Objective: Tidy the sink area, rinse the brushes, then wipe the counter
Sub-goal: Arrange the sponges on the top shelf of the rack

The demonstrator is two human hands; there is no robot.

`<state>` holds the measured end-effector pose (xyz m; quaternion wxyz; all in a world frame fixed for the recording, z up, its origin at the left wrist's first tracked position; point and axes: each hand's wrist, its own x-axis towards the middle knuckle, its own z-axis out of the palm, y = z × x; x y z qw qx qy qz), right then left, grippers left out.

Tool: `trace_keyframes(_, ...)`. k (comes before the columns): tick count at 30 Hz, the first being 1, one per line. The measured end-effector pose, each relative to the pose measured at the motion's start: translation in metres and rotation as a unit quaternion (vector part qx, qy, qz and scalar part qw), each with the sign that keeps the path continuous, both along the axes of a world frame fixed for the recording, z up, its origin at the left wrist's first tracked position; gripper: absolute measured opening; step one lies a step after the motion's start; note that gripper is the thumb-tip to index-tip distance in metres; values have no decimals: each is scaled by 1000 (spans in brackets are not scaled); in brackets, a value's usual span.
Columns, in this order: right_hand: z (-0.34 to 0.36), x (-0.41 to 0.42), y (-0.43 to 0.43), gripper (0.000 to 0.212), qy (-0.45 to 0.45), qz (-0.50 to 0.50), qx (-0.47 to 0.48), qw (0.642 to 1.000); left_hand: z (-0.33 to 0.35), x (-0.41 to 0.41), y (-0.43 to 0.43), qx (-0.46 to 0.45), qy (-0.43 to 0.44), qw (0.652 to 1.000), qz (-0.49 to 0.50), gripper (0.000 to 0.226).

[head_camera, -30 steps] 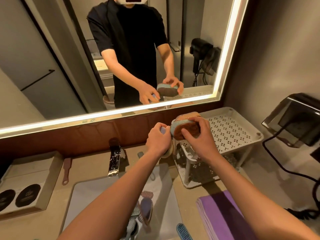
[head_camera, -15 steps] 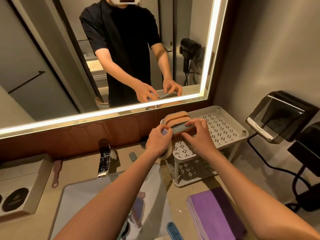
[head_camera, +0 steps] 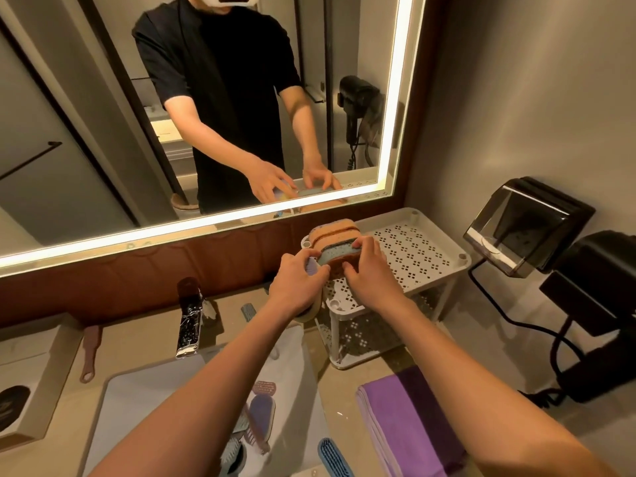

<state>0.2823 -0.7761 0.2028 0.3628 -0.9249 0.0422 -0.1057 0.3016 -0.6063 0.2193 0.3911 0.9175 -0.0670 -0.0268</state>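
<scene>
right hand (head_camera: 370,275) curled round blue sponge (head_camera: 335,259), left hand (head_camera: 295,286) round lavender item (head_camera: 312,270), orange sponge (head_camera: 332,230) behind

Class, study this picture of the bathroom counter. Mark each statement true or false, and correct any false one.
1. The right hand grips a blue sponge with a brown scouring face on the white perforated plastic rack. True.
2. An orange sponge stands just behind that blue one. True.
3. The folded purple towel lies in the white sink. False: it lies on the beige counter, right of the sink.
4. The sink holds no brushes. False: several brushes lie in it.
5. The left hand is empty. False: it holds a small lilac object.
</scene>
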Motion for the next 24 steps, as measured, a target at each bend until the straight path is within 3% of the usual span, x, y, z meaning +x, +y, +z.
trace_keyframes(4,1,-2,4,49,0,-11,0,1000,12,-1,1,-63,-28,997,47,36)
trace_keyframes(7,5,-7,5,42,-63,-3,23,998,26,-1,-2,-169,-18,984,53,24)
trace_keyframes(12,30,-23,8,32,-186,25,15,982,46,1,-11,-308,23,950,41,28)
trace_keyframes(16,37,-30,9,31,-161,55,-15,985,50,-8,-25,-346,34,937,38,28)
trace_keyframes(20,29,-28,4,40,-128,31,75,988,48,-17,-32,-372,31,926,44,31)
trace_keyframes(24,23,-25,-6,43,-107,12,96,990,38,-21,-28,-282,-22,959,10,31)
